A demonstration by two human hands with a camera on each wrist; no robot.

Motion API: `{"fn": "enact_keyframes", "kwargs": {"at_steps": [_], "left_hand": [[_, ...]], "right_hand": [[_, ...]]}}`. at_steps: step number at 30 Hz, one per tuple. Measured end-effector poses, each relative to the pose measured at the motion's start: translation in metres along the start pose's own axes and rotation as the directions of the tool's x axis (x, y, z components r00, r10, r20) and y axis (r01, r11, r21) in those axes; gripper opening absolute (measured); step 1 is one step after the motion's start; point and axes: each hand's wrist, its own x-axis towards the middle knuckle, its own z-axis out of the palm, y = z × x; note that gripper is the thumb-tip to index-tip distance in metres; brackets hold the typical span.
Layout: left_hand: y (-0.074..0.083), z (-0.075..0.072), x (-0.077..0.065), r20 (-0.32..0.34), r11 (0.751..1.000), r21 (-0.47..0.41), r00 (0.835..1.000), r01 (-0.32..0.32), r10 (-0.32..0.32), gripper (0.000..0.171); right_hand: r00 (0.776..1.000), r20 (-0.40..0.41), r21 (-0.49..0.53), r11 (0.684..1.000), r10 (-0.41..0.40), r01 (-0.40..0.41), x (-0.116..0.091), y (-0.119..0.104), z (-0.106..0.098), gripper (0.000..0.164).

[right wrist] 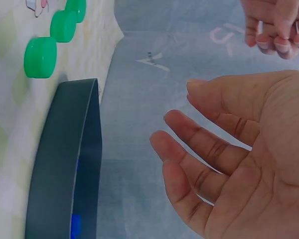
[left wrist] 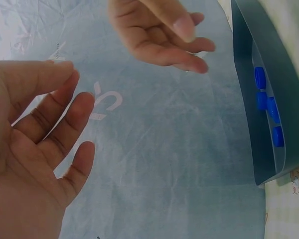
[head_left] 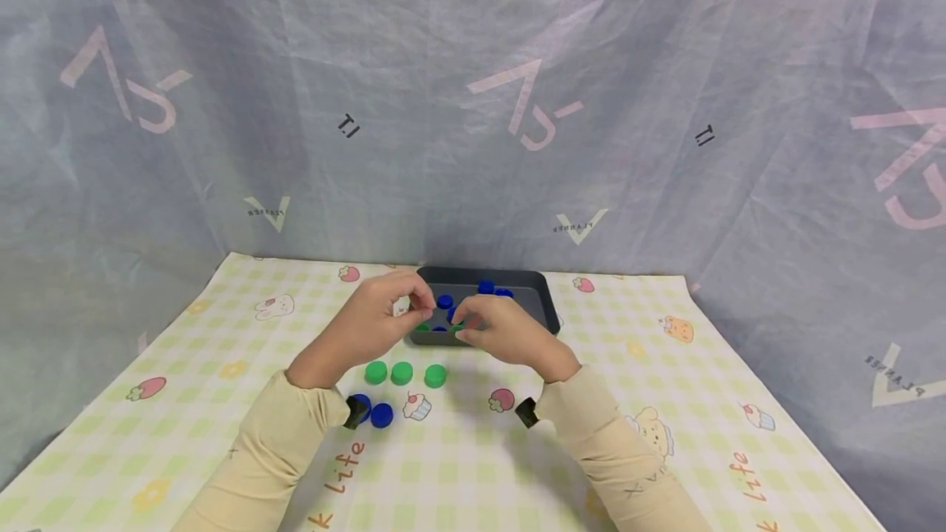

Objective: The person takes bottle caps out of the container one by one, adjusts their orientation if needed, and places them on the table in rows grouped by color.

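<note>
Both hands hover above the near side of a dark grey tray (head_left: 553,310). My left hand (head_left: 380,314) is over the tray's left end, fingers bent loosely, and nothing shows in it in the left wrist view. To its right, my right hand (head_left: 510,331) has its fingers relaxed and apart, with no object between them in the right wrist view. Inside the tray lie several blue bottle caps (head_left: 444,302) and some green caps (head_left: 422,327), partly hidden by the hands and the tray wall. The two hands do not touch each other.
Three green caps (head_left: 402,373) stand in a row on the checked tablecloth (head_left: 244,417) in front of the tray. Nearer, two blue caps (head_left: 382,415) sit by the left wrist, one partly covered by a black wrist camera (head_left: 358,411). A grey curtain (head_left: 414,146) hangs behind.
</note>
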Motion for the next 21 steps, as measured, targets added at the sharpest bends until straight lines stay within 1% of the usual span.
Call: {"fn": "enact_keyframes", "kwargs": {"at_steps": [5,8,10,13,17,19,21], "left_hand": [[0.001,0.003,0.0,0.01,1.0,0.013,1.0,-0.011,0.011,0.02],[0.006,0.002,0.0,-0.006,0.998,0.046,0.999,-0.05,0.05,0.019],[0.01,0.001,0.003,-0.011,0.995,0.072,0.998,-0.065,0.066,0.018],[0.009,0.003,0.014,0.002,0.996,0.077,0.999,-0.048,0.048,0.014],[-0.002,0.01,0.033,0.022,0.998,0.054,0.999,0.025,-0.026,0.012],[-0.006,0.014,0.044,0.021,0.998,0.044,0.999,0.039,-0.04,0.011],[-0.007,0.017,0.056,0.015,0.999,0.036,0.999,0.035,-0.036,0.01]], "right_hand": [[0.999,-0.042,0.009,1.0,-0.001,0.002,-0.002,-0.003,-0.005,0.013],[0.998,-0.067,0.021,1.0,-0.007,0.008,-0.002,-0.003,-0.007,0.011],[0.996,-0.088,0.031,0.999,-0.015,0.017,-0.002,-0.003,-0.01,0.01],[0.993,-0.121,0.043,0.999,-0.004,0.01,-0.005,-0.001,-0.015,0.009],[0.988,-0.154,0.049,0.999,0.005,0.002,-0.008,0.001,-0.02,0.008],[0.985,-0.17,0.056,0.998,0.003,0.006,-0.008,0.0,-0.022,0.007],[0.981,-0.192,0.066,0.998,0.002,0.011,-0.008,-0.001,-0.025,0.005]]}}
